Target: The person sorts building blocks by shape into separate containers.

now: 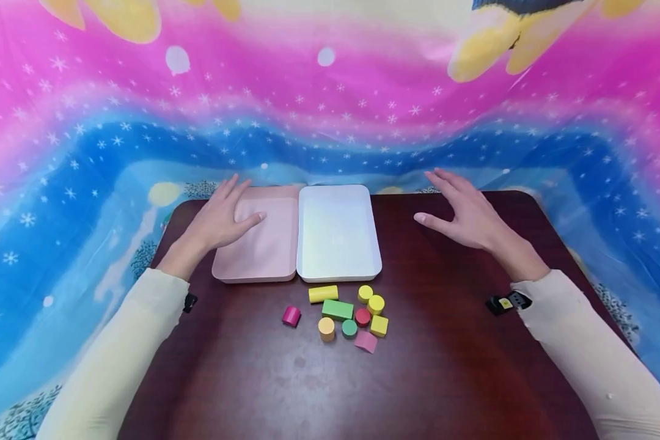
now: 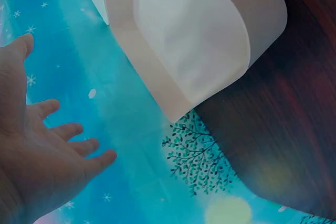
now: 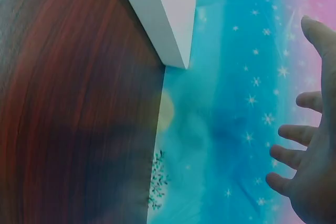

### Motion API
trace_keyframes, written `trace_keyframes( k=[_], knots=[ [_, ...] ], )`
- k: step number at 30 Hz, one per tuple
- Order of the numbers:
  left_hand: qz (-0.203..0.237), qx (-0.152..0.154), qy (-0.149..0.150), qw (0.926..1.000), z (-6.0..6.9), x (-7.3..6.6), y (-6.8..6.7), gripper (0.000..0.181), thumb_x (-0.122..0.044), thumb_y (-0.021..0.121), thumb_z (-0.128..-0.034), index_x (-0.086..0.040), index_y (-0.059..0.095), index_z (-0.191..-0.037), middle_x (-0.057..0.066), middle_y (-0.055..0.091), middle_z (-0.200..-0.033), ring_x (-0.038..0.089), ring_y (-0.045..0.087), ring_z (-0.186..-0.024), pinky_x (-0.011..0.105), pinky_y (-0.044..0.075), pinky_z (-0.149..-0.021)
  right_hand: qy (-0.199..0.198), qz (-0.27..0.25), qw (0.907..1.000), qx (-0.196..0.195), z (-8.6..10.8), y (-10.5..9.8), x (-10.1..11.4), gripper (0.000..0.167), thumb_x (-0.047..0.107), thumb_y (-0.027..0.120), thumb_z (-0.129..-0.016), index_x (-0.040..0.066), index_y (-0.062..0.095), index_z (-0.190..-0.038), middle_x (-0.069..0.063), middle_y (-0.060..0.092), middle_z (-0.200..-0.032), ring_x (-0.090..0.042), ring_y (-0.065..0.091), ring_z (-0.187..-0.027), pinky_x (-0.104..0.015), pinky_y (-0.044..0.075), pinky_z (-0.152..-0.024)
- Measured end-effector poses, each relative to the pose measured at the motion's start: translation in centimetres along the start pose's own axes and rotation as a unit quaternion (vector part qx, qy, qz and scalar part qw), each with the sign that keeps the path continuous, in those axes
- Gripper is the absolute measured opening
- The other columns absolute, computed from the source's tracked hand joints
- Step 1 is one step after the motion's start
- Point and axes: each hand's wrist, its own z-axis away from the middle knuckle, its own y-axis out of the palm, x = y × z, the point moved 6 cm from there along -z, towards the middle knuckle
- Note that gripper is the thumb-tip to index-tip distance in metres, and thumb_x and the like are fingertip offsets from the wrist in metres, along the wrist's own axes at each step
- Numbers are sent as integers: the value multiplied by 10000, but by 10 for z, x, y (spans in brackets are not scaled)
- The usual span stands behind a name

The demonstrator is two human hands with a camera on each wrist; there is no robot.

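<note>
Snowflake-printed cloth (image 1: 330,122) fills the top of my head view, behind a dark desk (image 1: 445,366). I see the left hand (image 1: 218,215) at centre left, over the edge of the pink tray (image 1: 269,244), and the right hand (image 1: 470,215) at centre right, both with fingers (image 3: 296,134) spread wide. Coloured blocks (image 1: 338,310) sit grouped at lower centre, just below the white tray (image 1: 338,232)

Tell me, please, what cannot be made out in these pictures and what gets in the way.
Pink tray: in the head view, the left grip covers part of its left side.
White tray: in the right wrist view, the top edge cuts off most of it.
Left black wrist device: in the head view, the left sleeve hides much of it.
Yellow cube: in the head view, any fine markings are too small to tell.
</note>
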Motion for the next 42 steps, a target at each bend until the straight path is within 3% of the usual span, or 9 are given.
trace_keyframes(
  k=[8,16,26,34,42],
  knots=[
    [726,118,-222,9970,7,11,-2,933,-672,537,-1021,-149,194,-1713,184,76,-1767,425,71,-1614,734,172,-1221,-108,-316,9993,150,-3,10,15,923,604,688,-965,272,252,-1708,-94,245,-1743,-404,223,-1582,-782,255,-1159],
    [1138,93,-450,9924,14,26,-3,913,-635,543,-1040,-159,162,-1719,181,114,-1762,424,122,-1607,705,179,-1233,-255,-670,9973,187,-2,20,27,901,566,717,-962,231,307,-1691,-99,306,-1717,-372,252,-1579,-741,213,-1207],
    [1913,226,-962,9765,19,46,2,918,-625,492,-1065,-117,98,-1719,199,141,-1754,456,205,-1580,683,221,-1231,-565,-832,9948,174,-4,31,46,864,567,749,-943,251,382,-1659,-62,383,-1673,-333,325,-1545,-715,323,-1171],
    [2191,470,-1362,9650,27,59,11,942,-642,486,-1059,-123,61,-1721,226,151,-1744,447,212,-1581,651,261,-1231,-891,-1005,9905,294,-2,38,65,842,538,778,-934,228,429,-1635,-45,424,-1651,-301,408,-1502,-647,385,-1165],
    [2277,499,-1415,9621,30,68,21,853,-517,503,-1101,-81,96,-1712,253,201,-1723,470,256,-1560,636,296,-1222,-1115,-1243,9852,385,0,47,74,791,518,794,-929,197,500,-1589,-40,560,-1507,-259,561,-1303,-550,524,-1046]
  ],
)
